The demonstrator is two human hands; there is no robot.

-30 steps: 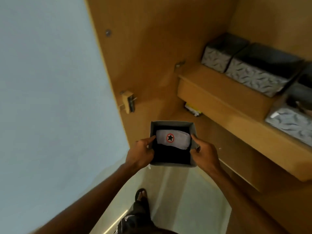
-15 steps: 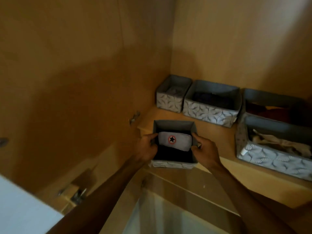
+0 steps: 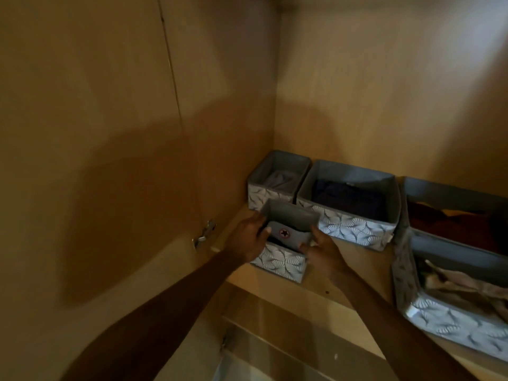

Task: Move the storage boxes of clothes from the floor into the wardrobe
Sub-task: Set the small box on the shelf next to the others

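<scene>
A small grey storage box (image 3: 280, 262) with a leaf pattern sits at the left end of the wardrobe shelf (image 3: 319, 281), near its front edge. Inside lies a folded grey cloth with a star badge (image 3: 283, 232). My left hand (image 3: 247, 237) grips the box's left wall and my right hand (image 3: 321, 250) grips its right wall. Whether the box rests fully on the shelf I cannot tell.
Behind it stand a small patterned box (image 3: 268, 195) and a wider box with dark clothes (image 3: 354, 228). Two larger boxes (image 3: 439, 314) fill the shelf's right side. The open wardrobe door (image 3: 110, 160) with a hinge (image 3: 204, 233) is at the left.
Both hands carried the box up from below the shelf and forward onto its left end. The view has swung from the floor and door toward the inside of the wardrobe.
</scene>
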